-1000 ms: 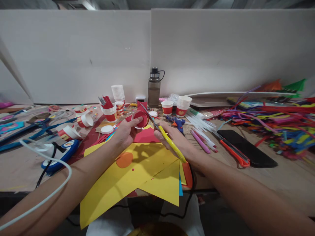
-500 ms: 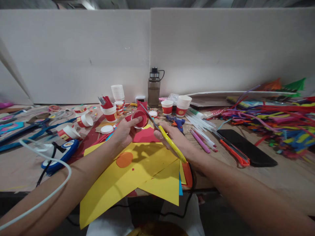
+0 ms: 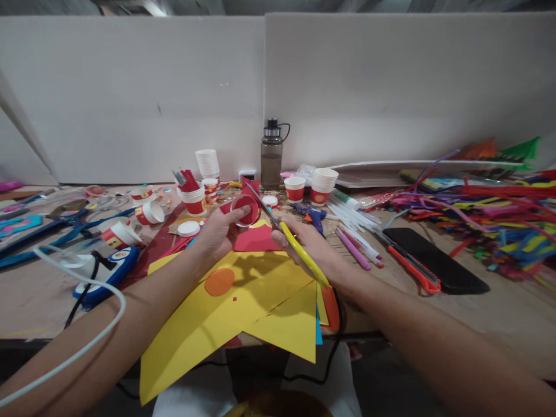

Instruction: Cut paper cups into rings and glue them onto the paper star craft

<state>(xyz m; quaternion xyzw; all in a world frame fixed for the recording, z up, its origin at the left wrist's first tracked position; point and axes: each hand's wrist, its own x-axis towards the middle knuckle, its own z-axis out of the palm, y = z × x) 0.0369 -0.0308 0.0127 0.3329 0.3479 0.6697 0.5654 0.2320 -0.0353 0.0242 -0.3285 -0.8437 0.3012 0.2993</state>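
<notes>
My left hand (image 3: pixel 223 229) pinches a round red piece of paper (image 3: pixel 248 213) with a pale curved rim, the thumb lying over it. What the rim belongs to, I cannot make out. In my right hand (image 3: pixel 306 237) are scissors (image 3: pixel 303 252) with yellow handles, their blades pointing up and left beside the red piece. Whether the blades touch it, I cannot tell. Beneath both hands lie yellow paper sheets (image 3: pixel 195 336), with an orange paper circle (image 3: pixel 219 282) and a red sheet (image 3: pixel 258 238) on top.
Behind stand a water bottle (image 3: pixel 271 159) and stacked paper cups (image 3: pixel 324 186). A blue glue gun (image 3: pixel 316 219), purple marker (image 3: pixel 354 250), orange box cutter (image 3: pixel 414 269) and black phone (image 3: pixel 434 260) lie to the right, beyond them pipe cleaners (image 3: pixel 490 214). A white cable (image 3: pixel 121 307) crosses at left.
</notes>
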